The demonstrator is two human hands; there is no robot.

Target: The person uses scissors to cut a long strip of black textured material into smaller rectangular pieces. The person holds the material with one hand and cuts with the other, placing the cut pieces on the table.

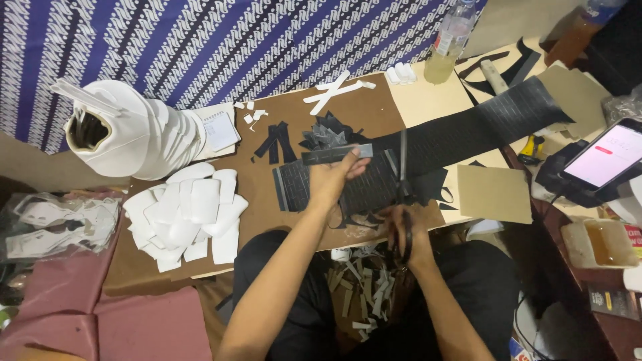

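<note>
The dark patterned sheet (pixel 374 184) lies across the middle of the brown surface (pixel 261 200), running from the person's lap edge out toward two o'clock, where it broadens into a long black band. The left hand (pixel 332 177) presses down on it, fingers closed around a narrow grey strip (pixel 336 155) at the sheet's twelve o'clock edge. The right hand (pixel 406 234) grips the handles of a pair of scissors (pixel 403 174), blades pointing straight up to twelve o'clock and biting into the sheet just beside the left hand; how far the blades gape is too dark to tell.

Judging by the lay of things, the cutting looks well under way: a small heap of dark cut pieces (pixel 324 137) sits just beyond the sheet at twelve o'clock, and grey offcuts (pixel 361 294) litter the lap at six o'clock. Yet most of the long band at two o'clock appears uncut, so plenty seems left.

Out at nine o'clock, a pile of white shaped pieces (pixel 190 214) rests on the surface, with a tall white stack (pixel 134 130) beyond it at ten o'clock. A plastic bottle (pixel 451 40) of pale liquid stands at one o'clock, and a phone (pixel 605 157) with a lit screen sits at three o'clock.
</note>
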